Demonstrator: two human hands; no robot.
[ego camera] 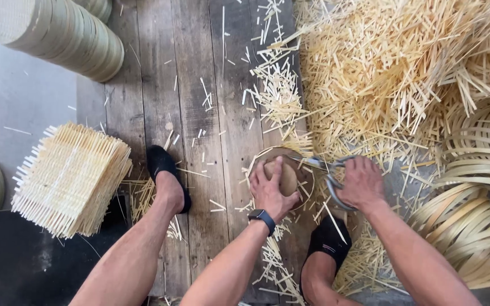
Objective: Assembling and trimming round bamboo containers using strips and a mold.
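Old wooden plank floor (199,113) covered with bamboo work material.

The planks are grey, worn, and run away from the person. On the right lies a big heap of cut bamboo strips (381,73), with loose pieces scattered toward the middle. At the far right lie bamboo hoops (477,226) in a pile. A stack of square woven mats (69,178) sits at the left edge of the planks, and a row of round woven trays (58,34) lies at the top left. Two feet in black shoes (163,164) stand on the planks.
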